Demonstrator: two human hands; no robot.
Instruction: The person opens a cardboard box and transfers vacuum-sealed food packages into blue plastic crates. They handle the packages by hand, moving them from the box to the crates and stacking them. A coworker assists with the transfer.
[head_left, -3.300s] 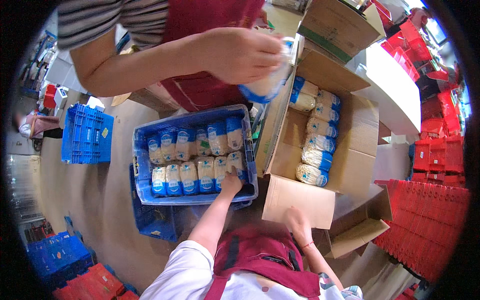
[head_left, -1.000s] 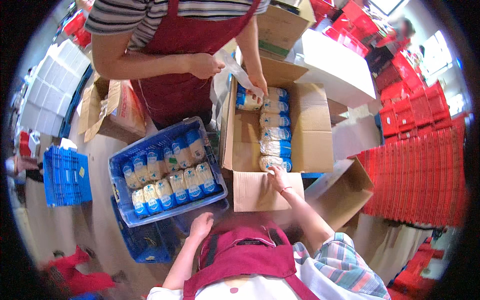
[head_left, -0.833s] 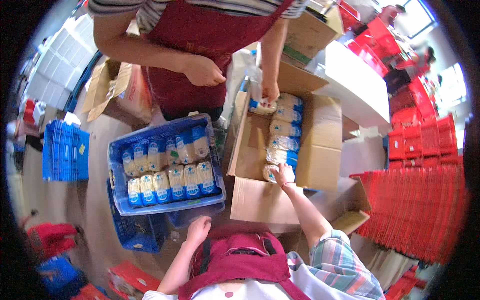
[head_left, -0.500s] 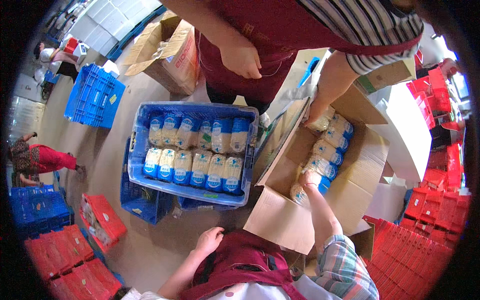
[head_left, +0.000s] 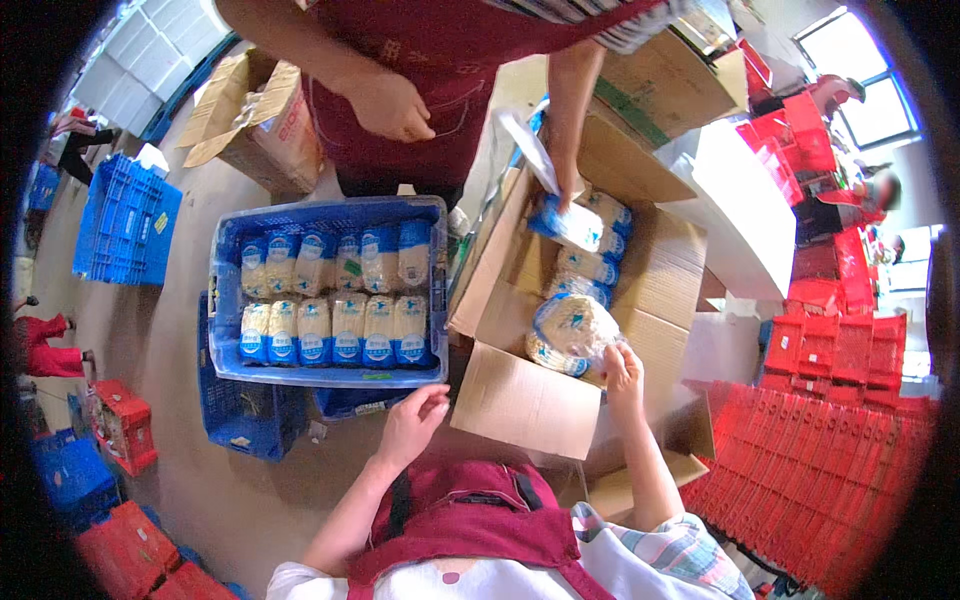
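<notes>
My right hand (head_left: 624, 380) pinches the clear plastic end of a bag of enoki mushrooms (head_left: 578, 324), lifted over the near end of an open cardboard box (head_left: 528, 402). More such bags, white with blue print, lie in a row inside the box. Beside the near right corner of a blue crate (head_left: 328, 374), my left hand (head_left: 414, 428) hovers with loosely bent fingers and nothing in it. The crate holds two rows of upright bags (head_left: 347, 325). Across from me, a co-worker's hand (head_left: 566, 185) grips another bag (head_left: 566, 222) at the far end of the box.
Blue crates (head_left: 250, 410) stand beneath the filled crate. Stacked red crates (head_left: 810, 470) rise at the right, next to a white box (head_left: 735, 200). Another open carton (head_left: 265, 130) sits at the far left of the co-worker, near a blue crate (head_left: 128, 222). Other people are in the background.
My right hand has come up from inside the box with a bag. My left hand has risen toward the crate's corner. The co-worker has lifted a bag; the view has shifted right.
</notes>
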